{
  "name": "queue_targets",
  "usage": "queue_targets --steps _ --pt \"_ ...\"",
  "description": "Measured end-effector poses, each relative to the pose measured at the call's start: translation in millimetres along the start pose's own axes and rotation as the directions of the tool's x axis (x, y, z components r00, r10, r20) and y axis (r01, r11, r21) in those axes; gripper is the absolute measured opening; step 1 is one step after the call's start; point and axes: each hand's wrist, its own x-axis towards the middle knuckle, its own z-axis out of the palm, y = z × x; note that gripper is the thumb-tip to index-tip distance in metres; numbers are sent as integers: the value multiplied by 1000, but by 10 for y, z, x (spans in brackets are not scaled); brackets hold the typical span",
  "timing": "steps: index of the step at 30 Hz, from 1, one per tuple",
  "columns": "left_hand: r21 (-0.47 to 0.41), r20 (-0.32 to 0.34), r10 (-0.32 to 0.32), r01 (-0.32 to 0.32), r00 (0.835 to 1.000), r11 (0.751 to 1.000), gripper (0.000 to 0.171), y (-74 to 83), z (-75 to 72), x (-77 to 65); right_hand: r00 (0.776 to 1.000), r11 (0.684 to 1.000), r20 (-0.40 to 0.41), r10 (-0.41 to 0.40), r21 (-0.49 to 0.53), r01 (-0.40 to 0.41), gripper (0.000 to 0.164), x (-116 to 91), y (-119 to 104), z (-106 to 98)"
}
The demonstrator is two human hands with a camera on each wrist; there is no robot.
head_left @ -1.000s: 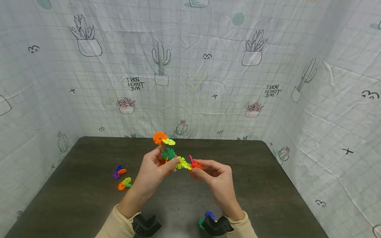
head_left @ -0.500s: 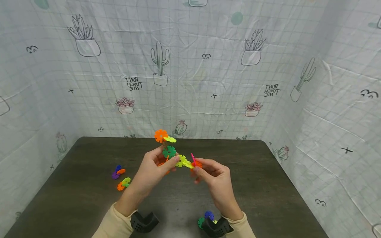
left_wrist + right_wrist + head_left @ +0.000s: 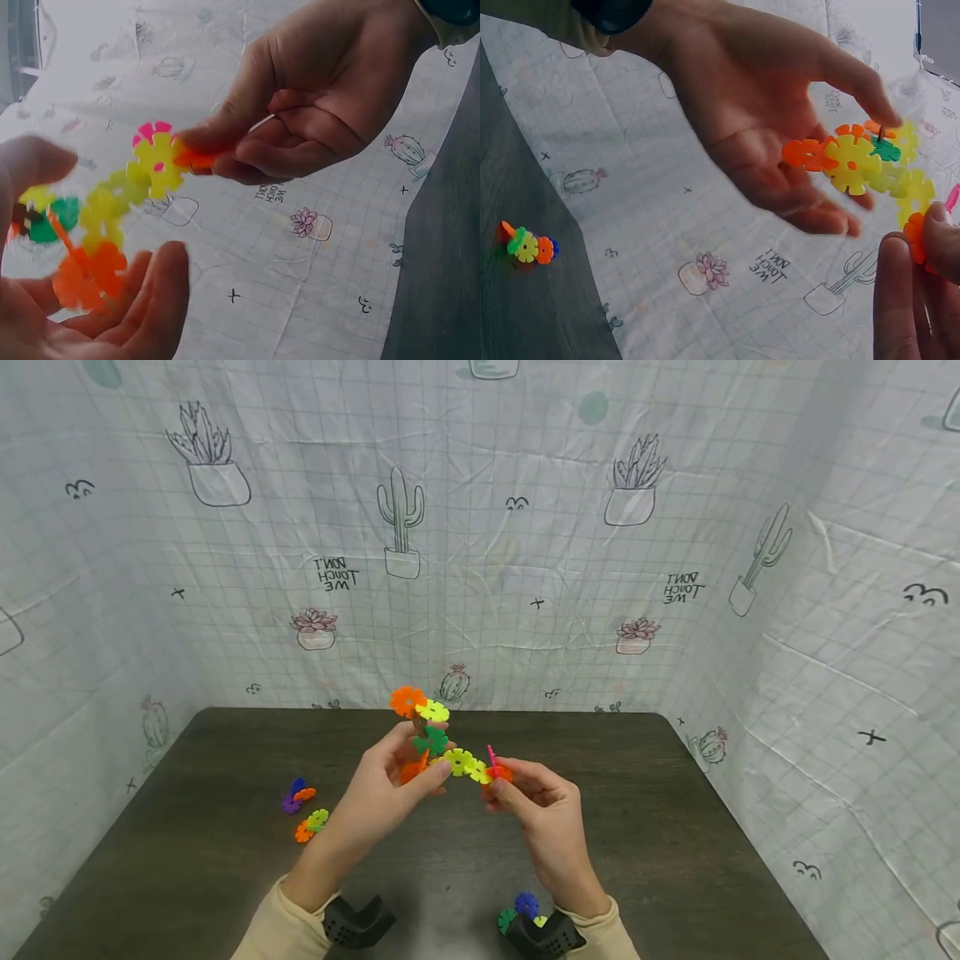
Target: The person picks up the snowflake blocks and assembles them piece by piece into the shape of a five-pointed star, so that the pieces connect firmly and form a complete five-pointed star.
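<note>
Swung far yellow disc (image 3: pixel 432 711) into fuller view since prev. frame, turning flower-disc chain (image 3: pixel 459 762) slightly; prob. still adjusting build. Cupped chain loosely in L hand (image 3: pixel 375 789), thumb apart from fingers; pinched orange disc (image 3: pixel 504 772) w/ R hand (image 3: pixel 551 802). Held chain above worktop (image 3: pixel 645 835); left small clusters (image 3: pixel 292 803) lying there.
</note>
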Motion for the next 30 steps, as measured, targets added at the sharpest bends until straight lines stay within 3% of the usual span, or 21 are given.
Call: queue_targets --steps 4,8,12,18,23,30 --pt "-86 26 -76 78 997 993 64 -95 -25 -48 999 998 14 -32 55 31 25 -5 15 11" --pt "-157 63 -118 126 991 979 52 -173 13 -50 998 993 32 -62 104 59 26 2 32 53" --pt "-228 57 -90 101 994 968 41 -174 80 -33 997 989 37 -69 135 63 28 8 52 116" --pt "-314 -25 -55 44 998 948 34 -146 124 -13 998 989 35 -56 138 51 27 -3 49 196" --pt "-319 -51 -66 46 997 947 27 -123 117 0 996 995 5 -90 44 90 27 -8 40 224" --pt "-367 46 -49 63 998 928 19 -106 81 -2 983 964 -99 -156 -234 129 15 -18 42 246"
